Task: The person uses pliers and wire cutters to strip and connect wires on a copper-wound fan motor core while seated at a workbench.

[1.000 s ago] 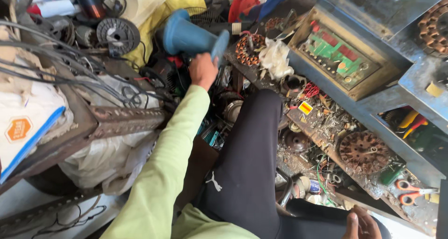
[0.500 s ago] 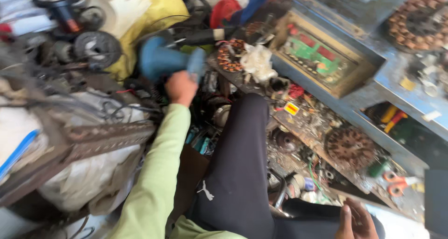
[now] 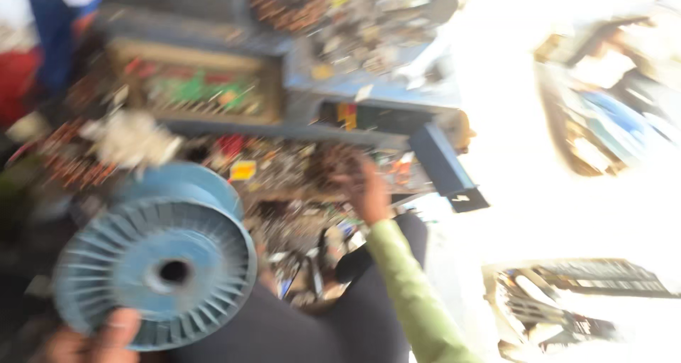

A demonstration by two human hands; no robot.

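The view is strongly blurred. My left hand [image 3: 106, 338] sits at the bottom left and grips the rim of a big blue ribbed plastic spool [image 3: 159, 260], its round end with the centre hole turned towards me, above my dark trouser leg [image 3: 298, 327]. My right hand [image 3: 369, 193], on a light green sleeve [image 3: 408, 285], is stretched out to the middle of the view. It is at a dark brown round winding [image 3: 330, 164] among small parts; the blur hides whether the fingers hold it.
A heap of small metal and electrical parts [image 3: 284, 171] lies in front of my knees. Behind it stands an open box with a green circuit board [image 3: 198, 90] and a blue-grey metal frame [image 3: 369, 86]. The right side is washed out by bright light.
The blue spool has come from the far heap to close in front of me, still in my left hand. My right hand left my knee and reached forward. The view swung right.
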